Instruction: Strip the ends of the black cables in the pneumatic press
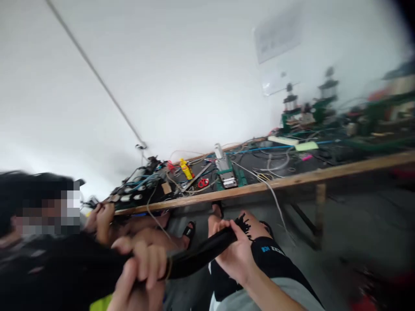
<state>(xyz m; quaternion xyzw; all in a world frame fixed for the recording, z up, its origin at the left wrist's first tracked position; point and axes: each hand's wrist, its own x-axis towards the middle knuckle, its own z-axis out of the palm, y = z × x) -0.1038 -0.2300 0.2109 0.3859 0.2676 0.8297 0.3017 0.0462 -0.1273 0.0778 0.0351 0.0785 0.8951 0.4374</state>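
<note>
Black, a long bundle [197,258] hung just off the tabletop's [191,200] wooden front edge; my left hand [145,264] was clenched around it, my right hand [235,250] gripping near its many-tipped end. A grey-green machine [226,170] stood at that edge, red-handled scissors [203,182] and a yellow bottle [186,169], contents hidden, to its left. One pale cord [275,196] dangled over the edge. A co-worker [55,268] blocked the left corner.

Black shorts [282,261] at lower right of centre carry blue and white lettering [266,249] near the hem; pale grey cloth [293,286] lies below. Left hand [142,264] and right hand [236,255] are bare.
</note>
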